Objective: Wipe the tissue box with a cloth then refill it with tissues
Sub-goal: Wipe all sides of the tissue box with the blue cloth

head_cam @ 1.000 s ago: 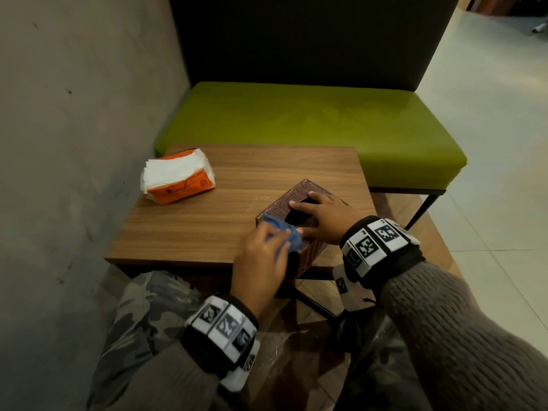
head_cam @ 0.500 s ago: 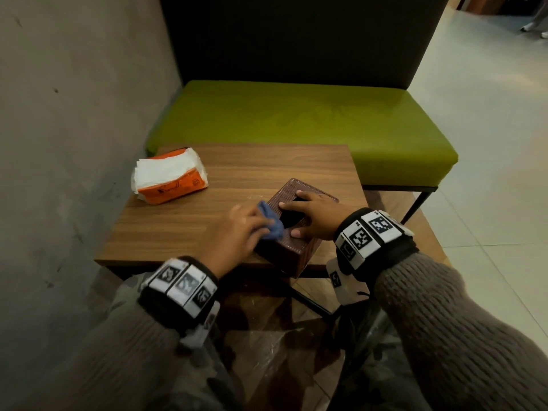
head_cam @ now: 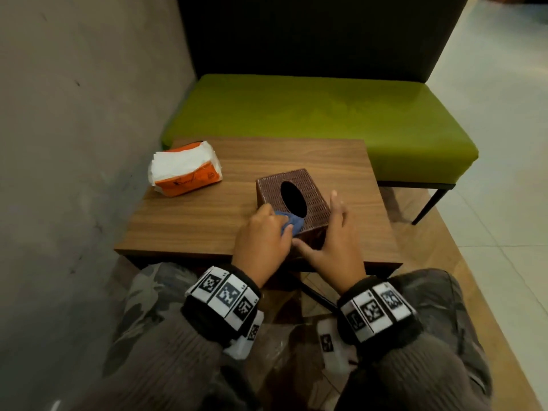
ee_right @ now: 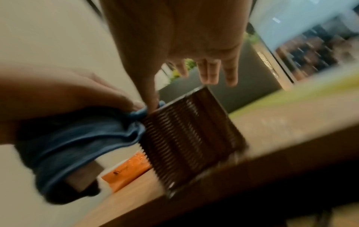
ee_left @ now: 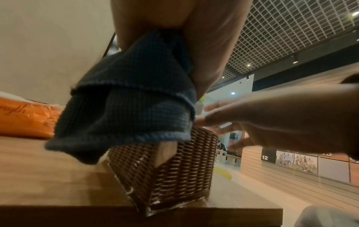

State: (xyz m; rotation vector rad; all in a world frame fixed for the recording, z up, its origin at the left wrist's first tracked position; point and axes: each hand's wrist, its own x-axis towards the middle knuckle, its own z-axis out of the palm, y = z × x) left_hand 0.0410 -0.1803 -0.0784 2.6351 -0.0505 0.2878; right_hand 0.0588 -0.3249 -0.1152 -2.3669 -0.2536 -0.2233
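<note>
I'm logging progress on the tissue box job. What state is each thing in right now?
tissue box: upright on the table, oval opening dark, no tissue showing.
blue cloth: bunched, pressed on the box's near top corner.
left hand: grips the cloth.
right hand: fingers spread at the box's right side; contact unclear.
tissue pack: lying on the table, white tissues exposed on top.

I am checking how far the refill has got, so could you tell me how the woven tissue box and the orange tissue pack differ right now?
The tissue box is dark brown weave, cube-like, its oval opening dark with no tissue showing; the tissue pack is orange plastic, flatter, with white tissues exposed. The left hand presses a blue cloth on the box, while nothing touches the pack. Both rest on the wooden table.
</note>
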